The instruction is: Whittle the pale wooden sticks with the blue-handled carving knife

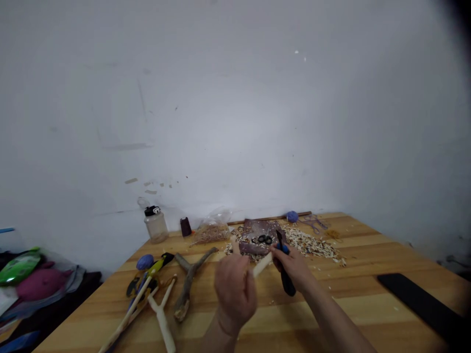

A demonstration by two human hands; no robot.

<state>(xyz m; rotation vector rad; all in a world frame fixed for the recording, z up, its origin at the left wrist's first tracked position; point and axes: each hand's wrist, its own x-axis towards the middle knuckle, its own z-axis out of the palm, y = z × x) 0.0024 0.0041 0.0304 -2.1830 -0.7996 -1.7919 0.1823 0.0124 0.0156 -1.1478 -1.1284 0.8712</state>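
My left hand point(235, 289) is closed around a pale, peeled forked stick point(261, 265). One prong points to the right, and another rises behind my knuckles. In my right hand point(292, 267) is a knife point(288, 285) with a black handle and a blue part; its dark blade points up, close to the tip of the right prong. Whether the blade touches the wood I cannot tell. To the left lie a bark-covered forked branch point(189, 279) and a peeled forked stick point(162, 318).
Wood shavings point(309, 242) surround a dark red sheet point(253, 228) with black rings point(262, 239). Behind stand a clear bottle point(156, 228), a dark thread spool point(185, 226) and a plastic bag point(213, 228). Blue yarn balls point(292, 216), yellow-handled pliers point(158, 264) and a black strip point(412, 299) lie about.
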